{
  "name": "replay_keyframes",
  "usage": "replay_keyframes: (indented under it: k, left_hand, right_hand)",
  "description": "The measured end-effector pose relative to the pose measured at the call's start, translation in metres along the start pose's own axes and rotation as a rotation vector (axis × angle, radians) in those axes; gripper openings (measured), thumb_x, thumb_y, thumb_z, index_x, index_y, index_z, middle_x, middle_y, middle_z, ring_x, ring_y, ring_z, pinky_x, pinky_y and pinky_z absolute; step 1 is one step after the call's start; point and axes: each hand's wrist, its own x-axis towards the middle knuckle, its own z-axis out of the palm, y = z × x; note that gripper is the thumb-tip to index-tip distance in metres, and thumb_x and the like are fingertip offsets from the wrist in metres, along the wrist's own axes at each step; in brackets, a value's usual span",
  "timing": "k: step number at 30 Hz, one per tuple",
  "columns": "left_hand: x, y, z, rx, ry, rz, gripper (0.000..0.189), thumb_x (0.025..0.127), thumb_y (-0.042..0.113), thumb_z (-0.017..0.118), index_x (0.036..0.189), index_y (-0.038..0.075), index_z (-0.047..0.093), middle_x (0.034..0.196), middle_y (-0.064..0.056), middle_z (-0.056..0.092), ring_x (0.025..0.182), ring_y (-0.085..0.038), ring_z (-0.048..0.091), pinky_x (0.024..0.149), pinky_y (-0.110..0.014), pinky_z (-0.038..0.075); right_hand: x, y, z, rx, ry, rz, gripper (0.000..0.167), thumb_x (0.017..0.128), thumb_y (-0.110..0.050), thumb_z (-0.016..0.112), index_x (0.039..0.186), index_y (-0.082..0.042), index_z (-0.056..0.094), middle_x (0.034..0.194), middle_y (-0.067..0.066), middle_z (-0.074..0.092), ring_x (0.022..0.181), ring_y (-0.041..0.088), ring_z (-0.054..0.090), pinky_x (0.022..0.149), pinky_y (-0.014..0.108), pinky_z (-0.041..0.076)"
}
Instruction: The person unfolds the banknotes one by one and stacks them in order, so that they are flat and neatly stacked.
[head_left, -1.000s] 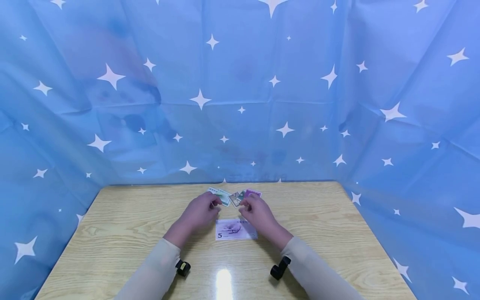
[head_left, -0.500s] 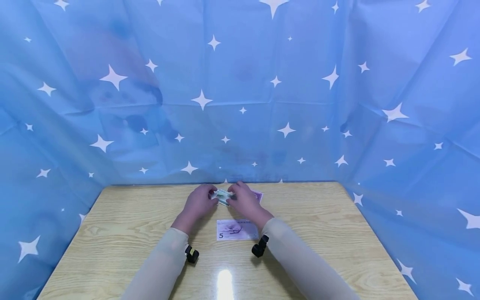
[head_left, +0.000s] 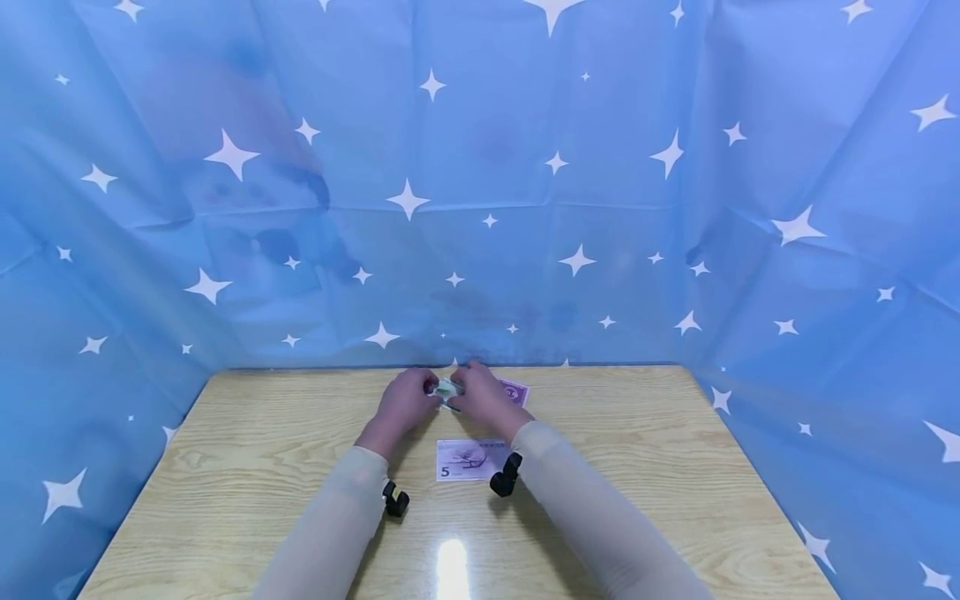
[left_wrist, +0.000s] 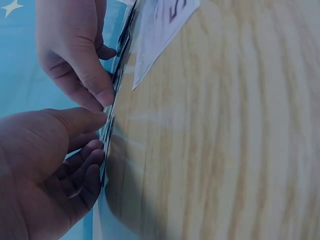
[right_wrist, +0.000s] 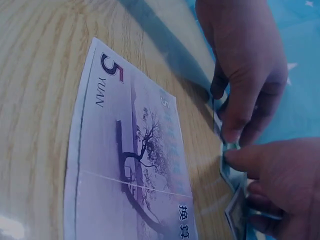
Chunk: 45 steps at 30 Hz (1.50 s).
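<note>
At the far edge of the table, my left hand and right hand face each other, thumb tips close together. Between them lie small green play banknotes, which both hands pinch by their near edges. In the right wrist view, a green banknote shows under the right thumb, and a brownish banknote overlaps it lower down. The left wrist view has the left hand below and the right hand above, at the thin banknote edges. Fingers cover much of the notes.
A larger purple 5 yuan note lies flat nearer on the wooden table, partly under the right wrist camera. A purple note sticks out behind the right hand. A blue star-patterned curtain hangs right behind the table.
My right hand has moved left from the brownish and purple notes onto the green notes, closer to the left hand. The left hand has shifted slightly and now grips them too.
</note>
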Motion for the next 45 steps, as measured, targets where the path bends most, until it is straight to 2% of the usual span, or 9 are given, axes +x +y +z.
replay_keyframes:
  k: [8,14,22,29,34,40,45]
  left_hand:
    - [-0.001,0.007,0.001,-0.013,-0.01,-0.037,0.032,0.095,0.013,0.085,0.123,-0.001,0.076,0.095,-0.005,0.066,0.087,-0.025,0.061,0.084,-0.047,0.055]
    - [-0.001,0.006,0.004,-0.074,0.015,-0.061,0.03,0.095,0.01,0.085,0.122,0.0,0.075,0.097,-0.006,0.066,0.089,-0.025,0.059,0.085,-0.046,0.053]
    - [0.001,0.003,0.008,-0.137,0.066,-0.011,0.024,0.092,0.0,0.082,0.115,0.003,0.075,0.097,-0.005,0.068,0.09,-0.024,0.063,0.086,-0.047,0.056]
    - [0.001,0.001,0.012,-0.191,0.093,0.014,0.023,0.093,-0.003,0.08,0.114,0.005,0.075,0.103,-0.007,0.074,0.096,-0.025,0.07,0.09,-0.046,0.06]
    - [0.0,-0.002,0.012,-0.275,0.103,0.005,0.023,0.094,-0.005,0.076,0.115,0.004,0.075,0.103,-0.008,0.075,0.097,-0.024,0.071,0.089,-0.043,0.06]
    - [-0.001,-0.006,0.009,-0.437,0.104,-0.03,0.022,0.097,-0.005,0.073,0.118,0.004,0.076,0.105,-0.009,0.073,0.092,-0.022,0.07,0.079,-0.035,0.063]
    - [-0.001,-0.007,0.004,-0.483,0.12,-0.027,0.019,0.099,-0.002,0.075,0.117,0.006,0.077,0.106,-0.008,0.074,0.095,-0.022,0.068,0.084,-0.035,0.059]
  right_hand:
    - [0.002,0.003,0.003,0.062,-0.004,0.024,0.049,0.098,-0.017,0.086,0.141,-0.001,0.071,0.136,0.016,0.063,0.129,0.033,0.062,0.114,0.047,0.052]
    - [0.005,0.008,0.008,0.108,0.018,0.014,0.044,0.097,-0.015,0.087,0.137,-0.003,0.072,0.132,0.015,0.065,0.122,0.031,0.063,0.108,0.047,0.054]
    - [0.006,0.012,0.011,0.144,0.053,0.008,0.04,0.094,-0.014,0.09,0.128,-0.004,0.071,0.121,0.009,0.068,0.113,0.027,0.064,0.1,0.044,0.058]
    - [0.004,0.014,0.013,0.161,0.077,0.009,0.044,0.094,-0.015,0.091,0.131,-0.005,0.069,0.118,0.007,0.069,0.11,0.023,0.065,0.096,0.041,0.059]
    - [0.003,0.016,0.012,0.203,0.108,0.009,0.037,0.095,-0.011,0.089,0.127,-0.006,0.07,0.115,0.006,0.07,0.107,0.023,0.067,0.095,0.042,0.06]
    - [0.0,0.017,0.01,0.319,0.158,0.016,0.027,0.098,-0.008,0.084,0.122,-0.008,0.07,0.115,0.005,0.073,0.108,0.022,0.07,0.096,0.041,0.061]
    - [0.0,0.017,0.008,0.417,0.19,0.012,0.023,0.099,-0.004,0.081,0.119,-0.005,0.071,0.113,0.008,0.073,0.108,0.026,0.071,0.098,0.043,0.06]
